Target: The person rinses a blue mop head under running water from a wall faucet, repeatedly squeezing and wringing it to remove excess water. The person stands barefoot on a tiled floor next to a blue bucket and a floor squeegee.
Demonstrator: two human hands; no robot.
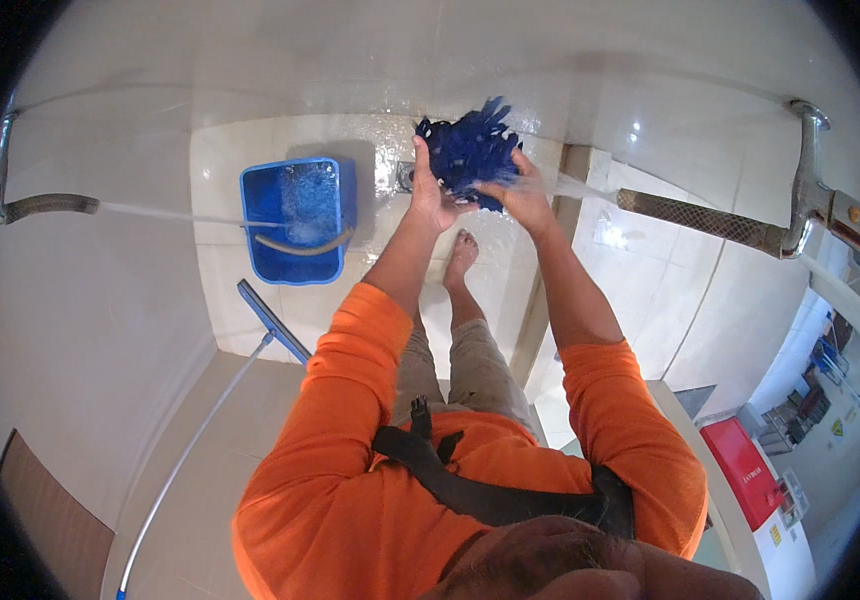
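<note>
Both of my hands grip a dark blue shaggy mop head [468, 150] out in front of me, over a wet tiled floor. My left hand [430, 190] clasps its left underside. My right hand [520, 195] clasps its right side, where a jet of water from a braided metal hose [700, 218] strikes it. My orange sleeves come up from the lower edge, and my bare foot [462, 255] stands on the wet tiles below the mop head.
A blue square bucket [298, 220] full of water sits on the floor at left, fed by a stream from a second hose [45, 205] on the left wall. A blue flat mop frame [272, 322] with a pale pole lies beside it. A red box [745, 470] stands at right.
</note>
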